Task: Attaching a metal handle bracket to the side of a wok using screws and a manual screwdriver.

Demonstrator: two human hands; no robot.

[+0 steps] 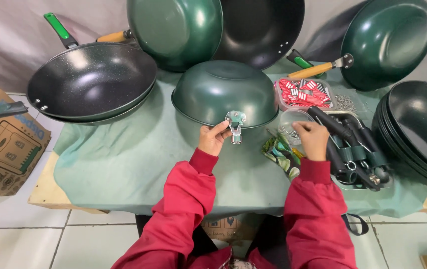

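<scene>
My left hand pinches a small metal bracket against the rim of the upturned green pan mid-table; it looks light, stiff, sharp-edged, best gripped by its flat plate. My right hand dips curled fingers into the clear tub of screws.

At my far left a brown cardboard box with green print stands on the floor. Behind my right hand a clear tub holds red-white labels. Under the table sits another brown box.
</scene>
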